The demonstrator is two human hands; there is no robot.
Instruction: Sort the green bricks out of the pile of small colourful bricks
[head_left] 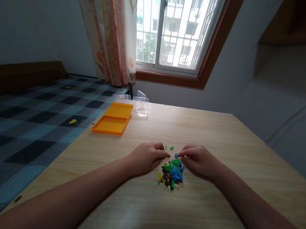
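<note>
A small pile of tiny plastic pieces (171,172), green, blue, brown and yellow, lies on the wooden table (219,141) between my hands. My left hand (146,158) rests to the left of the pile with its fingers curled and the fingertips pinched toward the pile's top edge. My right hand (198,160) rests to the right, fingers pinched close to a blue piece (176,155) at the pile's top. What each pinch holds is too small to make out. Two loose green pieces (171,148) lie just beyond the hands.
An open orange case (112,118) lies at the table's far left. A clear plastic box (140,106) stands behind it. A bed with a checked cover (22,125) runs along the left. A window and curtain are at the back.
</note>
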